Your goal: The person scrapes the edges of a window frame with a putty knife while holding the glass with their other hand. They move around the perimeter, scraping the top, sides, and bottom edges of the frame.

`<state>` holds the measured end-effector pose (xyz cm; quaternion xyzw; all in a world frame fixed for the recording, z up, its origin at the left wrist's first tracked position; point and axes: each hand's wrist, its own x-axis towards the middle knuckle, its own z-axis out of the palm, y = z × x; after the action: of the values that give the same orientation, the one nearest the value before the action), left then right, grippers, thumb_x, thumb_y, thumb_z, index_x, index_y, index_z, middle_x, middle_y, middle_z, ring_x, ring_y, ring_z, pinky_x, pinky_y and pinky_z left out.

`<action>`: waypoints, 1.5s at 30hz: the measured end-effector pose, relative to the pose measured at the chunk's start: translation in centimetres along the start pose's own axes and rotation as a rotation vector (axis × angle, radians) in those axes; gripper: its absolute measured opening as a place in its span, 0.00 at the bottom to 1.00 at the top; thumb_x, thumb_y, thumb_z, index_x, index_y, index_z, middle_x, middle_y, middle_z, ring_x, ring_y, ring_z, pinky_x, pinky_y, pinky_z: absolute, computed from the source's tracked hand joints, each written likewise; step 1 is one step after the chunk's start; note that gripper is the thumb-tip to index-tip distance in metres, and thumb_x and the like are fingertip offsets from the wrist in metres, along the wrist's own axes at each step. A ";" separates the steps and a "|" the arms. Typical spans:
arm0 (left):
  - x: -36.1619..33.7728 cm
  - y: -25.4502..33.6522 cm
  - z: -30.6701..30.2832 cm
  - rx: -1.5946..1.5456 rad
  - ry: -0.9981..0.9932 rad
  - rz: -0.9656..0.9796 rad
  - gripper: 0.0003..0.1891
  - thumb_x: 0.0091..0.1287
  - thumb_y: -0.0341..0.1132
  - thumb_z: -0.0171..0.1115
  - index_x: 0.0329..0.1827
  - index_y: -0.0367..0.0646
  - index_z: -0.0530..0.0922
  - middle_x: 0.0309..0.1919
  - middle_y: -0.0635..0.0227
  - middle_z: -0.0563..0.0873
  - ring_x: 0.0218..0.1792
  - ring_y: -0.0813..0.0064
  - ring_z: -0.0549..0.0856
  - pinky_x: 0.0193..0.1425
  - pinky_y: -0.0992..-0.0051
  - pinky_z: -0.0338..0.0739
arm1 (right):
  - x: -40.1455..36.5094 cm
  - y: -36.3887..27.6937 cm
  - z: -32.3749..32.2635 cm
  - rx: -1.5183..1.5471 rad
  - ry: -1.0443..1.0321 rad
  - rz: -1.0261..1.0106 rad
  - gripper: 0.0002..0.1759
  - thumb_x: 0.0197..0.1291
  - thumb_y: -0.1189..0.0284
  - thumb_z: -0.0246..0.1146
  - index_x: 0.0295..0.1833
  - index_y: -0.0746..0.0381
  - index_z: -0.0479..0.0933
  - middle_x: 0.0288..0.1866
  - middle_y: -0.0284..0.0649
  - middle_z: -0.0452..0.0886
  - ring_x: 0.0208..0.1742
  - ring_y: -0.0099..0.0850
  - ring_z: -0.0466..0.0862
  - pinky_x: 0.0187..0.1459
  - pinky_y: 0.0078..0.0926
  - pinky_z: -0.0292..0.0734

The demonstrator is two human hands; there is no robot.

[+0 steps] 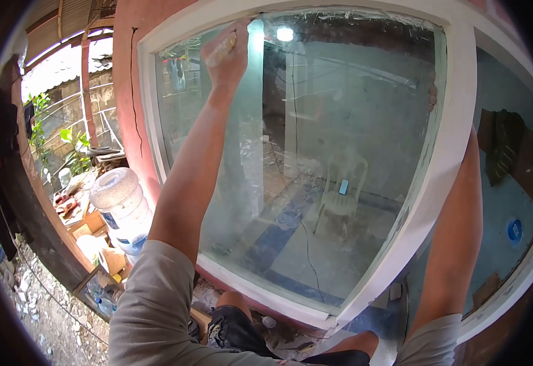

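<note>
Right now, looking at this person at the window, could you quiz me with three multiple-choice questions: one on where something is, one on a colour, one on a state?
1. Where on the glass pane is the left hand?
A. low at its bottom edge
B. high at its top left
C. at its middle

2. What colour is the window frame?
A. white
B. green
C. black

3. How is the left hand?
A. open and flat
B. pointing one finger
C. shut on a pale tool

Answers:
1 B, the arm reaches up to the pane's upper left corner.
2 A, the frame round the glass is white.
3 C, the fingers are curled round the tool.
</note>
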<state>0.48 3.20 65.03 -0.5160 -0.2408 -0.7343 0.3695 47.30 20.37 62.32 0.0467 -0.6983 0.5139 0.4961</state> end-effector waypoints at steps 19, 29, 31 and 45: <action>-0.6 -0.6 0.4 0.003 -0.131 0.261 0.11 0.72 0.27 0.63 0.53 0.39 0.88 0.55 0.58 0.91 0.56 0.65 0.91 0.59 0.72 0.84 | -0.5 -0.2 0.7 -0.004 -0.033 -0.041 0.36 0.68 0.52 0.70 0.71 0.65 0.71 0.43 0.37 0.80 0.40 0.26 0.84 0.45 0.22 0.85; -0.7 -0.8 1.8 -0.133 -0.115 0.397 0.08 0.69 0.21 0.62 0.47 0.33 0.86 0.50 0.55 0.92 0.55 0.58 0.91 0.59 0.68 0.85 | 0.2 -0.2 -0.9 0.017 -0.112 -0.015 0.36 0.69 0.52 0.69 0.71 0.64 0.69 0.42 0.38 0.80 0.41 0.28 0.83 0.47 0.26 0.84; -0.9 -0.5 2.1 -0.099 -0.097 0.365 0.08 0.69 0.20 0.62 0.47 0.33 0.86 0.50 0.54 0.92 0.54 0.58 0.91 0.60 0.68 0.85 | 0.2 -0.1 -1.2 0.022 -0.131 -0.003 0.35 0.69 0.52 0.68 0.71 0.63 0.69 0.42 0.38 0.80 0.41 0.28 0.83 0.47 0.27 0.84; -2.5 0.1 1.5 -0.174 -0.139 0.260 0.10 0.72 0.23 0.61 0.53 0.37 0.87 0.52 0.58 0.92 0.52 0.63 0.92 0.57 0.71 0.86 | -0.3 -0.3 -0.3 0.014 -0.077 -0.006 0.38 0.67 0.51 0.70 0.71 0.65 0.69 0.42 0.39 0.80 0.42 0.29 0.84 0.47 0.27 0.86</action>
<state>1.90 4.99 63.24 -0.6225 -0.1325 -0.6608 0.3979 47.77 20.34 62.28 0.0719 -0.7131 0.5153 0.4699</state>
